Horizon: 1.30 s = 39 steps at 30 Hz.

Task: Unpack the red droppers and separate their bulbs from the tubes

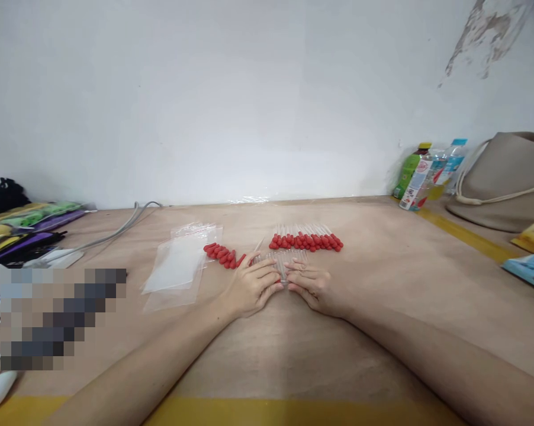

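Left hand [257,289] and right hand [312,287] loosely curled at clear tubes [282,262], pinch unclear; likely squaring them, next wants even side pressure.

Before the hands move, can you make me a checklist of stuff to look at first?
1. Left hand at the clear tubes: ok.
2. Right hand at the other side of them: ok.
3. Small red pile well away from the left hand: not ok, it reaches right up beside it.
4. Red-tipped row beyond the hands: ok.
5. Every tube lined up: cannot tell, fingers hide some.
6. Bottles well away from the hands: ok, over by the wall.
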Motion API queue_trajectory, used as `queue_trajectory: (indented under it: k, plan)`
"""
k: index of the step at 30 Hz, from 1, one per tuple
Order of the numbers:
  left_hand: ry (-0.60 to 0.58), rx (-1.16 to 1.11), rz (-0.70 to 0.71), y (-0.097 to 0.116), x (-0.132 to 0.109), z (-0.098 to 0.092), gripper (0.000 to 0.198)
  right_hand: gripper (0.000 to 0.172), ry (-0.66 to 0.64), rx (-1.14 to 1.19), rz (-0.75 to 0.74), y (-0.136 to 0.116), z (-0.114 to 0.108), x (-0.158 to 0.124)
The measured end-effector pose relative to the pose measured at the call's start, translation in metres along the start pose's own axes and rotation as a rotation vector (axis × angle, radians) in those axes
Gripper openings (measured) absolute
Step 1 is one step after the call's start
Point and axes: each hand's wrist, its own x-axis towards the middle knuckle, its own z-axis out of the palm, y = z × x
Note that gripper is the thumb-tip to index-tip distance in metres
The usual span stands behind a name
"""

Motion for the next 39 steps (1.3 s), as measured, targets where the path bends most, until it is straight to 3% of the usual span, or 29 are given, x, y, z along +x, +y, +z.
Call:
queue_trajectory:
  k: [11, 15, 22, 29, 34, 39]
  plan:
    - [-0.017, -0.013, -0.026, -0.004, -0.006, -0.006, 0.018, 0.020, 0.020, -0.051, -0.054, 0.008, -0.008, -0.009]
    - [0.064, 0.062, -0.155, -0.018, -0.017, -0.015, 0.017, 0.021, 0.146, -0.094, 0.187, 0.013, -0.022, -0.009]
    - [0.238, 0.068, -0.406, -0.039, -0.020, -0.012, 0.022, 0.021, 0.065, -0.282, 0.518, 0.015, -0.019, -0.009]
    - [0.153, 0.130, -0.579, -0.052, -0.026, -0.017, 0.025, 0.022, -0.006, -0.414, 0.722, 0.018, -0.023, -0.011]
    - [0.140, 0.199, -0.542, -0.055, -0.028, -0.014, 0.014, 0.016, -0.029, -0.438, 0.761, 0.015, -0.025, -0.010]
    - [0.137, 0.193, -0.455, -0.053, -0.026, -0.014, 0.021, 0.016, 0.009, -0.418, 0.702, 0.015, -0.023, -0.012]
